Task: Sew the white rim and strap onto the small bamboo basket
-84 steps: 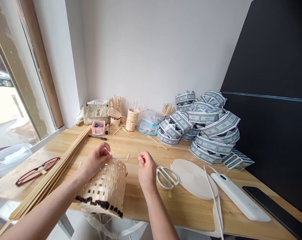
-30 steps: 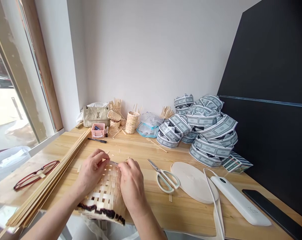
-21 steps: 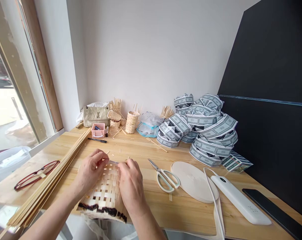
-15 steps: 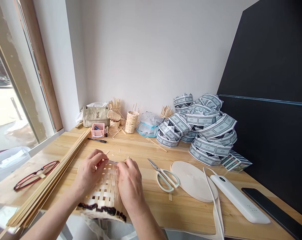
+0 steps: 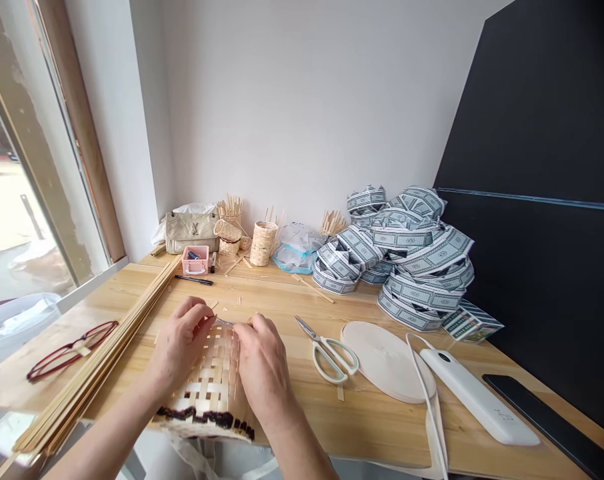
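Observation:
A woven bamboo basket (image 5: 212, 373) with open gaps in its weave lies at the table's front edge, its dark-trimmed end toward me. My left hand (image 5: 185, 340) grips the far edge at the left, thumb and fingers pinched together. On the far right corner, my right hand (image 5: 265, 363) is closed, its thumb pressed on the edge and its palm along the basket's side. Between the two hands runs a thin strand along that edge, too fine to make out. Scissors (image 5: 329, 353) with pale handles lie to the right of my right hand.
Long bamboo strips (image 5: 102, 353) and red glasses (image 5: 72, 350) lie at left. A coil of flat white band (image 5: 382, 360), a white power bank (image 5: 482, 397) and a black phone (image 5: 557, 427) are at right. Behind stand small woven baskets (image 5: 263, 243), a handbag (image 5: 189, 231) and stacked patterned bands (image 5: 422, 267).
My hands stay on the basket's far edge. The right hand has shifted very slightly, and the basket has barely moved.

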Motion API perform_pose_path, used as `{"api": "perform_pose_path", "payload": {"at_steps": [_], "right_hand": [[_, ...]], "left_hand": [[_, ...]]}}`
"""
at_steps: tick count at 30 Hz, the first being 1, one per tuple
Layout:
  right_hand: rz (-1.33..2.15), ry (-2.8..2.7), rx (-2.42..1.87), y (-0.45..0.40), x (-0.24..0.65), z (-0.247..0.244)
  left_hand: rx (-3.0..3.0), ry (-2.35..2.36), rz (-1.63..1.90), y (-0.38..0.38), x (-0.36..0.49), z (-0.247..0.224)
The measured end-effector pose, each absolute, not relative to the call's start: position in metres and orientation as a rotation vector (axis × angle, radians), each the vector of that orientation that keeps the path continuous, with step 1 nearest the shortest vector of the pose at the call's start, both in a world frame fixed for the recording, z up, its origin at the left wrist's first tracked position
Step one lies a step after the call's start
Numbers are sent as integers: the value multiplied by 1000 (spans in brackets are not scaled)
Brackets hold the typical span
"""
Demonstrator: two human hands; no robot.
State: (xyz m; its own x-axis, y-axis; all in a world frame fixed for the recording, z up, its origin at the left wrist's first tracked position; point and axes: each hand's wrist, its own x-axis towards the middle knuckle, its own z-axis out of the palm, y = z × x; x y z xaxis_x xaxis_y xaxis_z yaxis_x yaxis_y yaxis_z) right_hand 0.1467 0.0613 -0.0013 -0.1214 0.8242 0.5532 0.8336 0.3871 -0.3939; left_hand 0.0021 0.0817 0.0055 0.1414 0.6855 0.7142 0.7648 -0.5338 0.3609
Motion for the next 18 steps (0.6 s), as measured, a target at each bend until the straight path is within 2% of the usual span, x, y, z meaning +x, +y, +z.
{"api": "perform_pose_path", "payload": {"at_steps": [18], "right_hand": [[103, -1889, -1422, 67, 145, 0]], "left_hand": [[-2350, -1457, -1324, 82, 2, 7]]}}
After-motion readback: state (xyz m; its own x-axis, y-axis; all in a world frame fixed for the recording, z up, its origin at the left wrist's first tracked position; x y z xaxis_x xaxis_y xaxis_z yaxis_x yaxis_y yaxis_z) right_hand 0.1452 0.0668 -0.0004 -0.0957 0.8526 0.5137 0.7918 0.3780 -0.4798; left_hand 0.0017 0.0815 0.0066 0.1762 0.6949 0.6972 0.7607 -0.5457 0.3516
